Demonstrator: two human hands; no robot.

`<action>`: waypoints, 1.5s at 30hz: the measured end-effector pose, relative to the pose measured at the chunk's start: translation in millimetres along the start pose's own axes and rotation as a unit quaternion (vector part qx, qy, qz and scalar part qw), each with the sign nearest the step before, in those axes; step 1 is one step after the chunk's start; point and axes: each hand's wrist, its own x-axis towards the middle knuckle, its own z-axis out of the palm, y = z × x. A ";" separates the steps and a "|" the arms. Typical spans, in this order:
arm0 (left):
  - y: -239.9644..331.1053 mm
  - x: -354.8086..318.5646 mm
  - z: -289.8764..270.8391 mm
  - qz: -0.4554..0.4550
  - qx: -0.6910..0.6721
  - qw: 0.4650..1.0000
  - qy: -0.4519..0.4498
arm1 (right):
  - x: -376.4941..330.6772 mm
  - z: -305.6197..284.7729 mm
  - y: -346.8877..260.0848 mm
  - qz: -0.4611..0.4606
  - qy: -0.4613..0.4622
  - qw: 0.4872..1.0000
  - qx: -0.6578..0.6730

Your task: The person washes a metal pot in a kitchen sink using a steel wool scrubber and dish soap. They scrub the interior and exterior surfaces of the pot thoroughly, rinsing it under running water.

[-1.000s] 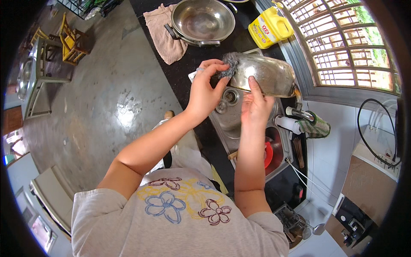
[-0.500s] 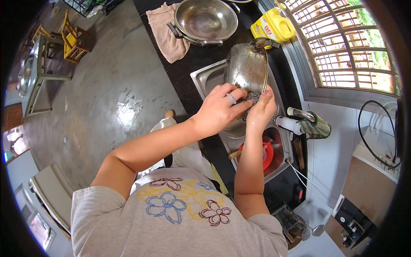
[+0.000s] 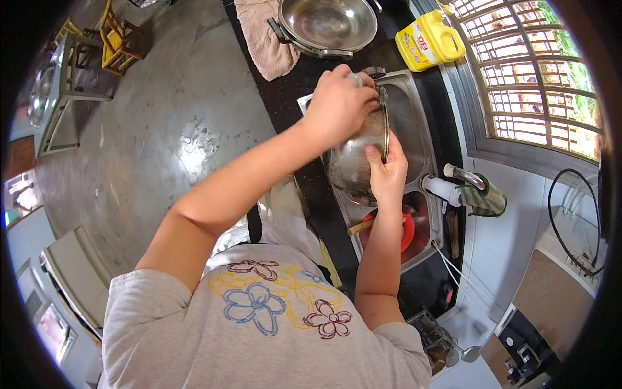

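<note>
A stained metal pot (image 3: 355, 159) is tilted on its side over the double sink (image 3: 414, 110), its outer wall turned toward my left arm. My right hand (image 3: 389, 172) grips its rim, thumb on the outside wall. With bent fingers, my left hand (image 3: 346, 100) presses a grey steel wool scrubber (image 3: 382, 96) against the upper part of the pot, near a dark handle (image 3: 374, 70). Much of the scrubber is covered by the fingers. The inside of the pot faces away and cannot be seen.
A wide metal pan (image 3: 327, 26) and a pinkish towel (image 3: 262, 39) rest on the black counter beyond the sink. A yellow jug (image 3: 429, 42) stands by the window. The nearer basin holds a red bowl (image 3: 408, 232); a cloth hangs on the faucet (image 3: 460, 174).
The pot has swung toward me and turned, its handle shifting left. My left hand has moved away from me along it with the scrubber. The right hand has come slightly nearer, still gripping the rim.
</note>
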 end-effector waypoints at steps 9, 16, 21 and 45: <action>3.8 -12.0 12.5 0.023 -0.088 0.996 -0.004 | 14.9 -6.6 -3.6 0.017 -0.027 0.999 -0.022; -10.5 16.5 9.7 0.058 -0.040 0.997 -0.041 | 22.0 -8.7 -16.6 0.076 -0.055 0.995 0.038; 12.4 -2.5 10.8 0.165 -0.143 0.967 -0.132 | 17.7 -14.1 -0.1 0.054 -0.024 0.997 -0.057; -31.1 17.2 5.9 0.080 -0.249 0.952 -0.160 | 21.3 -36.1 -27.9 0.097 -0.129 0.987 -0.017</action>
